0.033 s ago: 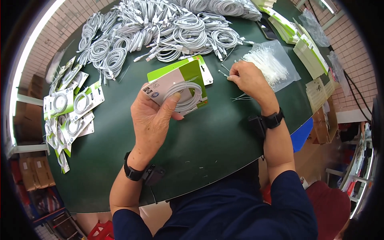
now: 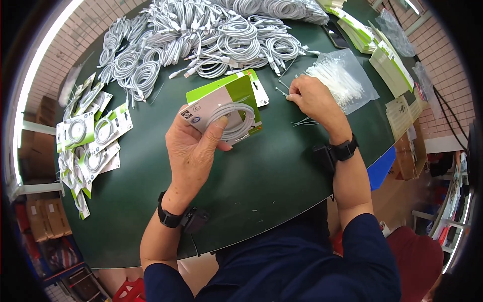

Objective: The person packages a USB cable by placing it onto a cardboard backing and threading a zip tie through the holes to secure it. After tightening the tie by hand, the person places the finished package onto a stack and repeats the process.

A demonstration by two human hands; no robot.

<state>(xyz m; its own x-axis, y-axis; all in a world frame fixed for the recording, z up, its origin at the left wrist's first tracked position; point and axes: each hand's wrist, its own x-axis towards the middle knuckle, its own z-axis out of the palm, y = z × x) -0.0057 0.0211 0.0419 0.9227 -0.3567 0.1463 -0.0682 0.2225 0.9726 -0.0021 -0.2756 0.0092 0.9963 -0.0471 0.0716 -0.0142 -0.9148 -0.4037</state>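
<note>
My left hand (image 2: 191,146) is closed on a green-and-white packaging card (image 2: 201,108) with a coiled light-grey cable (image 2: 245,118) on its front. My thumb presses the coil against the card. Behind it shows another green-and-white card (image 2: 260,93); whether my hand also holds that one is unclear. To the right, my right hand (image 2: 313,95) pinches a thin white cable tie (image 2: 280,91) at the fingertips. It is beside a clear plastic bag (image 2: 368,90) with a heap of white cable ties (image 2: 336,80). A few loose ties (image 2: 304,122) lie under the wrist.
A large pile of coiled grey cables (image 2: 201,40) covers the table's far side. Finished-looking carded cables (image 2: 88,146) are heaped at the left. Stacks of green-and-white cards (image 2: 390,65) and a dark phone (image 2: 336,36) lie at the far right. A blue bin (image 2: 381,171) stands beside the table.
</note>
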